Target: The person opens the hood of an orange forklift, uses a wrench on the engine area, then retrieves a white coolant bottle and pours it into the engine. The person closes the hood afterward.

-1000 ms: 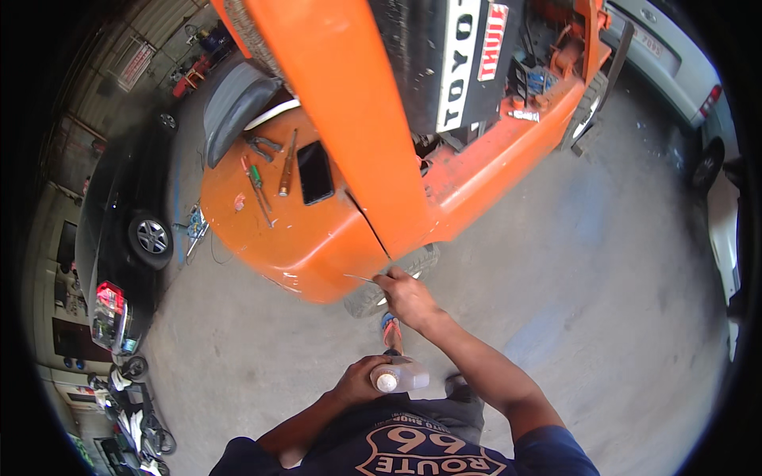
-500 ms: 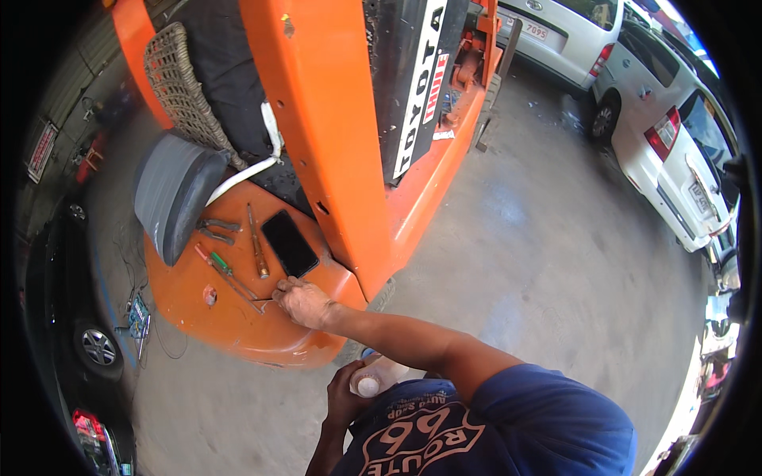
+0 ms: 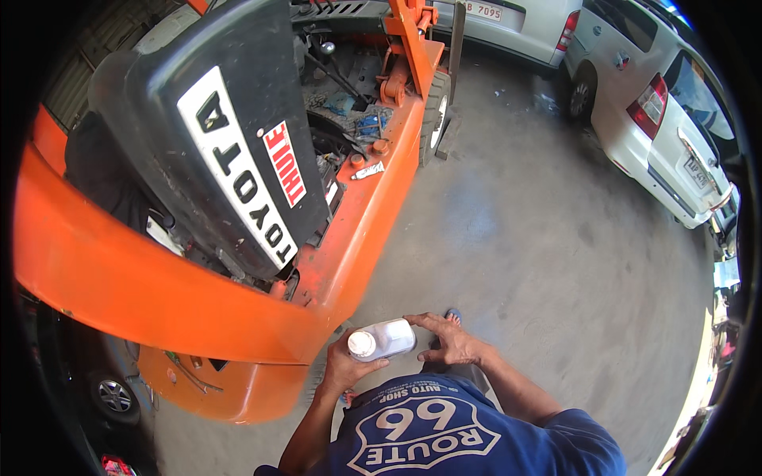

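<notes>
A white plastic bottle (image 3: 394, 337) with a white cap is held tilted in front of my chest, its cap end toward the left. My left hand (image 3: 343, 366) is closed around it near the cap. Beside the bottle's base is my right hand (image 3: 454, 343), with fingers stretched and apart. Its index fingertip is close to the bottle's edge; whether it touches, I cannot tell. Left of my hands is the orange rear body of a forklift (image 3: 238, 390), with slim hand tools (image 3: 190, 374) lying on it, partly hidden behind the orange post.
The forklift's black engine cover (image 3: 238, 71) stands raised over an open engine bay. A small white tube (image 3: 367, 170) lies on the orange side ledge (image 3: 373, 210). A white van (image 3: 508, 28) and a silver car (image 3: 651, 119) are parked at the far right on the concrete floor (image 3: 540, 262).
My right hand has left the tools on the forklift and come over beside the bottle. The view has swung rightward, bringing the engine bay into sight. My left hand keeps the bottle.
</notes>
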Demonstrator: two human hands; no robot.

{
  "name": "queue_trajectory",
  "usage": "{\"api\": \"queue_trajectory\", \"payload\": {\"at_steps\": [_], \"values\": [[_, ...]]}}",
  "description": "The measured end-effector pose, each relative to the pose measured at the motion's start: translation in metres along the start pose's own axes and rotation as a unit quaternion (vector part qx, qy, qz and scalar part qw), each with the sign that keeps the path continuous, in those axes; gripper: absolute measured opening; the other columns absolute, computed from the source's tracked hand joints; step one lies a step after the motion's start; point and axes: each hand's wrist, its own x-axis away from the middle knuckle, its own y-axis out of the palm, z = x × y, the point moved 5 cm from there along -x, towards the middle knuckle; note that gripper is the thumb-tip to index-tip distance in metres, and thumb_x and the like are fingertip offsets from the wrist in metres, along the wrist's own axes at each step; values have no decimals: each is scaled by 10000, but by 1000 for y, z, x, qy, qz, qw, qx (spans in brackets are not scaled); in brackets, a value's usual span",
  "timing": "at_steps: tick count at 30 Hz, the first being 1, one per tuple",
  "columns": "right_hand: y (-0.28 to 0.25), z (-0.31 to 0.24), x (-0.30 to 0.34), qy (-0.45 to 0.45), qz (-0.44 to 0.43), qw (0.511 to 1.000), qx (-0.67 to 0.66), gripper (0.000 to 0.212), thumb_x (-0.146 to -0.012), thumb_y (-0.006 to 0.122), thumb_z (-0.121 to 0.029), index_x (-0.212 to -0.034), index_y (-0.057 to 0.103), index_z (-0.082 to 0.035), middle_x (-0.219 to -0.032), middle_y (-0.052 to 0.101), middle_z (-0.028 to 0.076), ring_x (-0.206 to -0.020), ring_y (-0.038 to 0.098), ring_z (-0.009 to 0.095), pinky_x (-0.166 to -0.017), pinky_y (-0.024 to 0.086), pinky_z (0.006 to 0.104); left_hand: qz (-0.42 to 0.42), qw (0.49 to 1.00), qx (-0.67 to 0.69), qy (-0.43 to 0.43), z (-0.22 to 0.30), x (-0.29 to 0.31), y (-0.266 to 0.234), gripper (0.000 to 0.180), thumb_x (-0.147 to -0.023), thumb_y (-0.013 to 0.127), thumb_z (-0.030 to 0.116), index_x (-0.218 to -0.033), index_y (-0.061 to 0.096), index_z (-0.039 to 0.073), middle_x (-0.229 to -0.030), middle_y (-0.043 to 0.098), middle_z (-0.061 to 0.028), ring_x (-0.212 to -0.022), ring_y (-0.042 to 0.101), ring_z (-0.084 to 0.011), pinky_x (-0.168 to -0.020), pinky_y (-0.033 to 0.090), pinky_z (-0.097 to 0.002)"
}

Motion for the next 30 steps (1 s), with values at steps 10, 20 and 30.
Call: {"api": "queue_trajectory", "payload": {"at_steps": [10,20,30], "values": [[-175,19,-84,-1,-29,998,-59,822,-687,920,-230,-1377,505,-63,-1255,648,183,-1218,607,370,-1042,479,446,-40,993,114,3,82,-172,70,620,-683,943,215,-1186,656,-4,-1109,703,-106,-1048,669,-225,-938,527,-370],[-273,-3,-278,-58,24,996,68,737,-701,885,-200,-1324,524,-38,-1146,684,188,-1096,667,374,-955,528,454,82,983,153,56,73,-339,0,659,-859,813,153,-1394,474,-26,-1331,593,-171,-1232,600,-257,-1069,465,-393],[-302,-62,-574,-290,-63,936,191,684,-700,859,-175,-1286,527,-48,-1197,614,195,-1166,599,393,-1001,486,459,150,970,3,-193,6,-349,-35,547,-936,726,187,-1398,497,3,-1386,595,-174,-1086,702,-246,-937,555,-359]]}}
